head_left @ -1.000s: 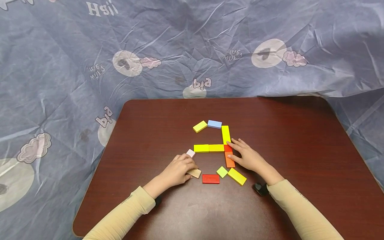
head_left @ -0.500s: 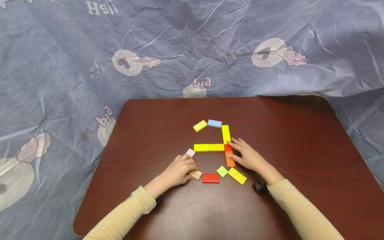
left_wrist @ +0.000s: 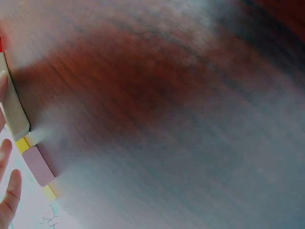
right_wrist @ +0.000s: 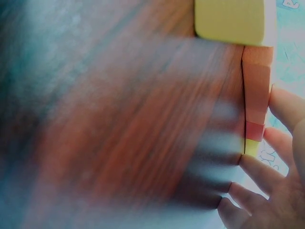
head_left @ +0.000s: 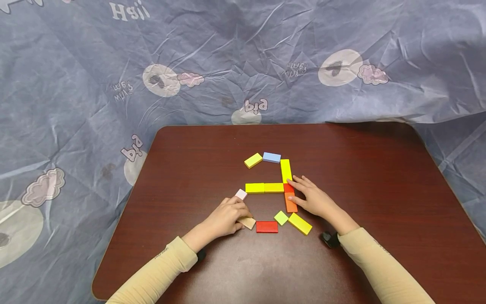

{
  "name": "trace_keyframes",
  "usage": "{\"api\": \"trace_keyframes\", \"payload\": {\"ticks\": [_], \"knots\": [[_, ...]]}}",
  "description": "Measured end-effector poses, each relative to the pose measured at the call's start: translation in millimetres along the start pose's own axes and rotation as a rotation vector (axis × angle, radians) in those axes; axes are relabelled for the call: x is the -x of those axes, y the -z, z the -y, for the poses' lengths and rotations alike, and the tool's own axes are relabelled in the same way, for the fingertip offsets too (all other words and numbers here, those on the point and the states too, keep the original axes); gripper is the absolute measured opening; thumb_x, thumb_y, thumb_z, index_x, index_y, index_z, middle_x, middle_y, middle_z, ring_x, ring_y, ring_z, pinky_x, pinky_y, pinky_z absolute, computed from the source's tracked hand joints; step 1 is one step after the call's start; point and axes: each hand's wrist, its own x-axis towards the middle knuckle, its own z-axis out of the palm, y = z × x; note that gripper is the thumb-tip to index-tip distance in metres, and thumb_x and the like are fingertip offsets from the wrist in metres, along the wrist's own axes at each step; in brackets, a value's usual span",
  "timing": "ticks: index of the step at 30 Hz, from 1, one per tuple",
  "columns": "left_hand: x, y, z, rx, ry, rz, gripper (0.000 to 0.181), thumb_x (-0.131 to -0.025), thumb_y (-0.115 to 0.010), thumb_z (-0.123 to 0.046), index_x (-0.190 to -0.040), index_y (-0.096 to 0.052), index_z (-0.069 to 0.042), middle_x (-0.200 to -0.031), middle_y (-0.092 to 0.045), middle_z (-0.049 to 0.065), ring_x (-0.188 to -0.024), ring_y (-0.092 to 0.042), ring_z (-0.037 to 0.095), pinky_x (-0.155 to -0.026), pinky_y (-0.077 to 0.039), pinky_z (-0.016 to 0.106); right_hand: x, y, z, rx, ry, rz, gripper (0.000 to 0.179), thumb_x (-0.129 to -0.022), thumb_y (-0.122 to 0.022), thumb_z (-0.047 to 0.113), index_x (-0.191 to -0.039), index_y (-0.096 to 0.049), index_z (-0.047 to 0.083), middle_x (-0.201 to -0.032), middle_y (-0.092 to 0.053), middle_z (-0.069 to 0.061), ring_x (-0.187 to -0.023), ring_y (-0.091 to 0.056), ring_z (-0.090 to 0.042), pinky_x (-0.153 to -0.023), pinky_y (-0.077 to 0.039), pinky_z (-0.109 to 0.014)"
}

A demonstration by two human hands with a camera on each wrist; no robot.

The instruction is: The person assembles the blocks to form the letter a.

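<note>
My left hand (head_left: 228,216) pinches a natural-wood block (head_left: 249,223) flat on the table, its right corner right at the red block (head_left: 267,227). A pale pink block (head_left: 241,194) lies just beyond the left knuckles; the left wrist view shows this pink block (left_wrist: 38,165) near the fingertips. My right hand (head_left: 315,199) rests with fingers spread, thumb on the orange block (head_left: 291,206) and index finger by the small red block (head_left: 288,188). In the right wrist view the other fingers reach down beside the orange block (right_wrist: 256,90).
Two yellow blocks (head_left: 264,188) form a middle row. An upright-running yellow block (head_left: 286,169), a blue block (head_left: 271,157) and a tilted yellow block (head_left: 253,160) lie farther back. A green block (head_left: 281,218) and another yellow block (head_left: 300,223) lie nearer on the table (head_left: 273,266).
The natural-wood block has slid slightly right and nearer, up to the red block, with my left hand moving along. My right hand has stayed in place.
</note>
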Motion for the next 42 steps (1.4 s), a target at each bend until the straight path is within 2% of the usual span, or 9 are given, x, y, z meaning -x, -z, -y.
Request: {"api": "trace_keyframes", "payload": {"ticks": [10,14,16,18,23,25,28,34,42], "knots": [[0.9,-1.0,1.1,0.019,-0.014,-0.012,0.032,-0.076,-0.085,-0.021,-0.106,-0.075,-0.026,-0.105,-0.069,-0.012,-0.108,-0.054,0.012,-0.083,-0.042,0.032,-1.0,-0.5,-0.5,0.012,-0.009,0.004,0.066,-0.093,-0.066,0.036,-0.150,-0.042,0.013,-0.156,-0.035,-0.021,-0.145,-0.025,-0.046,-0.108,-0.033,-0.065],[1.3,0.2,4.0,0.093,0.017,-0.001,0.035,-0.079,-0.082,-0.025,-0.113,-0.074,-0.024,-0.110,-0.069,-0.011,-0.111,-0.053,0.013,-0.088,-0.043,0.035,-1.0,-1.0,-0.5,0.011,-0.002,0.002,0.066,-0.093,-0.066,0.035,-0.150,-0.043,0.013,-0.156,-0.035,-0.021,-0.145,-0.025,-0.046,-0.108,-0.033,-0.065],[1.2,3.8,7.0,0.160,0.056,-0.020,0.033,-0.082,-0.079,-0.026,-0.115,-0.073,-0.022,-0.113,-0.070,-0.009,-0.111,-0.053,0.015,-0.092,-0.043,0.038,-1.0,-1.1,-0.3,0.012,0.002,0.001,0.066,-0.093,-0.066,0.035,-0.150,-0.043,0.013,-0.156,-0.035,-0.022,-0.145,-0.025,-0.047,-0.108,-0.033,-0.065],[0.6,6.8,13.1,0.219,0.109,-0.076,0.029,-0.086,-0.075,-0.024,-0.115,-0.073,-0.019,-0.114,-0.070,-0.006,-0.111,-0.055,0.018,-0.095,-0.044,0.040,-1.0,-1.2,-0.2,0.010,0.004,0.000,0.065,-0.093,-0.066,0.035,-0.150,-0.043,0.013,-0.156,-0.035,-0.022,-0.145,-0.025,-0.047,-0.108,-0.033,-0.065],[-4.5,10.2,32.8,0.330,0.338,-0.219,0.021,-0.089,-0.071,-0.015,-0.110,-0.074,-0.012,-0.110,-0.071,0.003,-0.102,-0.062,0.024,-0.089,-0.050,0.041,-1.0,-1.1,-0.3,0.012,0.002,-0.003,0.066,-0.093,-0.066,0.035,-0.150,-0.043,0.013,-0.156,-0.036,-0.022,-0.144,-0.026,-0.047,-0.108,-0.033,-0.065],[-7.1,10.3,37.4,0.374,0.444,-0.228,0.021,-0.089,-0.073,-0.015,-0.109,-0.073,-0.010,-0.106,-0.070,0.006,-0.097,-0.064,0.024,-0.084,-0.052,0.040,-0.9,-1.1,-0.2,0.013,0.000,-0.002,0.065,-0.093,-0.066,0.035,-0.150,-0.043,0.013,-0.156,-0.035,-0.022,-0.145,-0.026,-0.047,-0.108,-0.033,-0.065],[-11.1,8.6,40.9,0.427,0.537,-0.207,0.021,-0.087,-0.075,-0.016,-0.106,-0.073,-0.007,-0.098,-0.069,0.007,-0.087,-0.067,0.020,-0.078,-0.054,0.035,-0.6,-1.0,0.2,0.011,-0.003,0.000,0.065,-0.093,-0.066,0.035,-0.150,-0.043,0.012,-0.156,-0.035,-0.022,-0.145,-0.025,-0.047,-0.108,-0.033,-0.065],[-18.5,1.5,42.7,0.487,0.603,-0.135,0.021,-0.083,-0.078,-0.017,-0.100,-0.073,-0.006,-0.085,-0.069,0.003,-0.072,-0.065,0.009,-0.068,-0.053,0.024,-0.8,-1.0,0.1,0.010,0.002,-0.005,0.065,-0.093,-0.067,0.035,-0.149,-0.044,0.012,-0.155,-0.036,-0.022,-0.145,-0.026,-0.047,-0.108,-0.034,-0.065],[-21.9,-1.7,41.3,0.530,0.646,-0.114,0.018,-0.079,-0.082,-0.015,-0.092,-0.073,-0.007,-0.075,-0.067,0.001,-0.065,-0.059,0.006,-0.062,-0.048,0.019,-0.1,-0.7,-0.1,0.011,0.005,-0.008,0.064,-0.093,-0.066,0.034,-0.149,-0.044,0.012,-0.155,-0.037,-0.022,-0.144,-0.026,-0.047,-0.108,-0.034,-0.064]]}}
